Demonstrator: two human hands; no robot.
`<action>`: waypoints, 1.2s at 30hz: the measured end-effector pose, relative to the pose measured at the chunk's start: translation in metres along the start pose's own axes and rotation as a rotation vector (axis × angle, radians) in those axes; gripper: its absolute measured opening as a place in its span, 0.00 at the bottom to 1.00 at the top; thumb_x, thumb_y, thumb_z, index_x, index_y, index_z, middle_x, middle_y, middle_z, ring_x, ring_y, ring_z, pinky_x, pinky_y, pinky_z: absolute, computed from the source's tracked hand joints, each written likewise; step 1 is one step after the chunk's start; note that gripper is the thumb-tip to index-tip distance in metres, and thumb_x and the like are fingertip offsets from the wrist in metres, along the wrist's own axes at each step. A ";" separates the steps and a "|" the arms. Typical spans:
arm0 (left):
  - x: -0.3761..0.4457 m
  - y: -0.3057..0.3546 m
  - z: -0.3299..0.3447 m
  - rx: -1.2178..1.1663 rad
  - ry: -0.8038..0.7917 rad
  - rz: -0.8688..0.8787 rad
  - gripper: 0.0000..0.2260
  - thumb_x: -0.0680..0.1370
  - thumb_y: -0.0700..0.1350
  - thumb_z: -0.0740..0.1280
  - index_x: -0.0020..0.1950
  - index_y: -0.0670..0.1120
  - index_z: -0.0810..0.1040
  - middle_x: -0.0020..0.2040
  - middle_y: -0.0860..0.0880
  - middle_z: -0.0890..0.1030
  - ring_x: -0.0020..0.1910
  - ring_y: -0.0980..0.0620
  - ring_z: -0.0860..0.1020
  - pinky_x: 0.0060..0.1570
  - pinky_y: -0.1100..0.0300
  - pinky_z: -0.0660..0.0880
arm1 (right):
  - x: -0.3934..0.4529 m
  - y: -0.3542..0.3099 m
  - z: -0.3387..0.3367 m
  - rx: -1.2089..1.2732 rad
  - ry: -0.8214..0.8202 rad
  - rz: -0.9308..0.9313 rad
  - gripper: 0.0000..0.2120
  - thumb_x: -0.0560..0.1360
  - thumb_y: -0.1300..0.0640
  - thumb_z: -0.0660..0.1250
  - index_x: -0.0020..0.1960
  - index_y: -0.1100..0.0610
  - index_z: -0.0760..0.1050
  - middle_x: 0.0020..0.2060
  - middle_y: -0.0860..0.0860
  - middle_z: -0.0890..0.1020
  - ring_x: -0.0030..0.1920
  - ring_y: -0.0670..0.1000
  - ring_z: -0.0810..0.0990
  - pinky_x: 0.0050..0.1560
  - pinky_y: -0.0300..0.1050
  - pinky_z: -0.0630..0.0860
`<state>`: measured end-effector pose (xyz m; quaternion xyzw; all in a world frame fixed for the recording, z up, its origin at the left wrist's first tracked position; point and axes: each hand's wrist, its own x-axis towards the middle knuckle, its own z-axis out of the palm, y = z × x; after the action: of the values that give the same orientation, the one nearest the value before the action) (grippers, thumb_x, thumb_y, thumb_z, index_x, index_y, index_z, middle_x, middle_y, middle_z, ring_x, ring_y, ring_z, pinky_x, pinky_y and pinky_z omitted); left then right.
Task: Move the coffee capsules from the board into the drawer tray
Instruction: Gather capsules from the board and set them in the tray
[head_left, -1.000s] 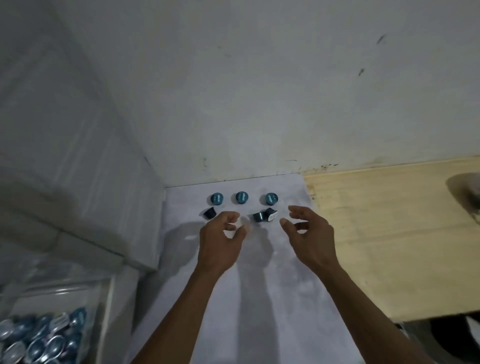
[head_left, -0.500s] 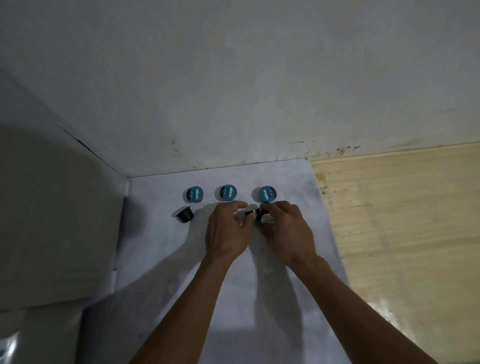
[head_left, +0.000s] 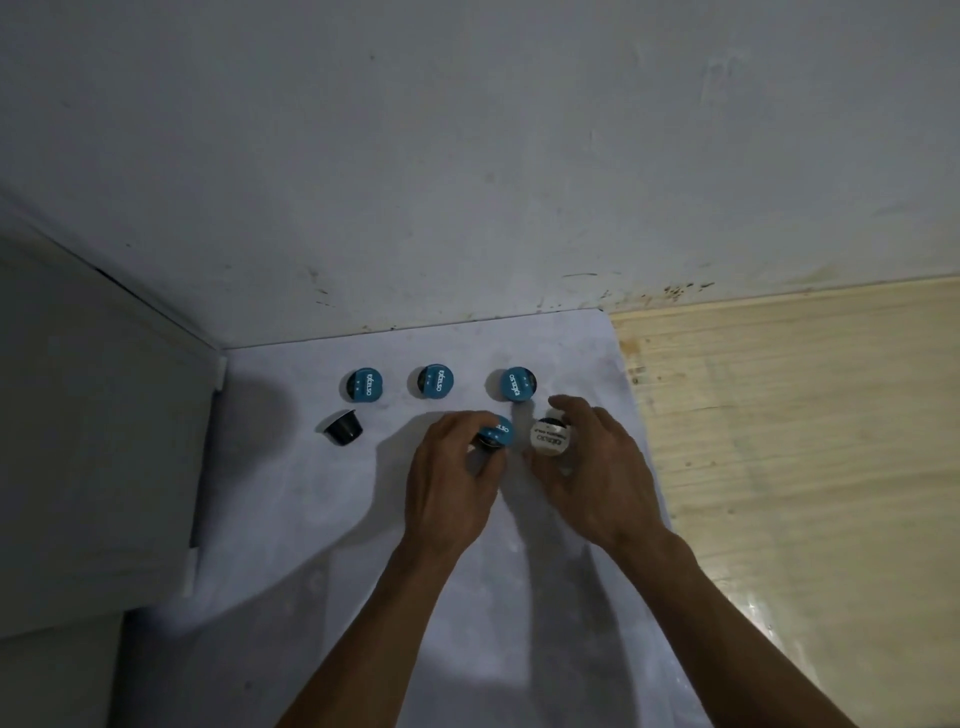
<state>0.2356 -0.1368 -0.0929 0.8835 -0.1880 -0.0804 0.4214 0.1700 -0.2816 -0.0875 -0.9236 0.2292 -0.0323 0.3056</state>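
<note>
At frame centre, the left hand (head_left: 451, 483) pinches a blue-lidded dark capsule (head_left: 496, 432) and the right hand (head_left: 597, 467) a white-lidded capsule (head_left: 550, 437) above the white board (head_left: 291, 499); either light fingertip grip could slip in transit.

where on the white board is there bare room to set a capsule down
Free: the near board left of the forearms, below the tipped capsule. Crowded: the far strip, with three capsules in a row and both hands, left and right.

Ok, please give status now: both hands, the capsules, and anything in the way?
Left hand pinching blue-lid capsule; right hand gripping white-lid capsule. Four capsules loose on white board, one tipped. Drawer tray out of view. Nothing blocking.
</note>
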 end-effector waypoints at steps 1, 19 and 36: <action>0.000 0.000 0.002 -0.013 0.022 0.008 0.13 0.72 0.42 0.74 0.56 0.44 0.80 0.53 0.49 0.82 0.53 0.52 0.79 0.55 0.56 0.79 | -0.003 0.005 0.003 0.004 0.032 -0.039 0.19 0.75 0.44 0.68 0.63 0.49 0.72 0.54 0.49 0.82 0.53 0.52 0.80 0.51 0.44 0.79; -0.042 0.021 -0.050 -0.225 0.218 -0.070 0.09 0.71 0.43 0.76 0.49 0.52 0.82 0.47 0.59 0.84 0.46 0.59 0.80 0.42 0.61 0.77 | -0.050 -0.022 -0.003 0.334 0.313 -0.106 0.12 0.72 0.52 0.74 0.55 0.53 0.82 0.49 0.48 0.85 0.46 0.46 0.82 0.45 0.39 0.79; -0.287 -0.037 -0.379 -0.135 0.292 -0.022 0.10 0.69 0.46 0.78 0.49 0.50 0.83 0.45 0.60 0.85 0.44 0.63 0.82 0.44 0.68 0.77 | -0.271 -0.294 0.018 0.594 0.180 -0.275 0.10 0.68 0.57 0.78 0.48 0.49 0.84 0.41 0.35 0.84 0.40 0.42 0.83 0.38 0.30 0.76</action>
<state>0.0963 0.2702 0.1133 0.8575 -0.1091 0.0318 0.5018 0.0509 0.0565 0.0905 -0.8098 0.1093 -0.2199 0.5328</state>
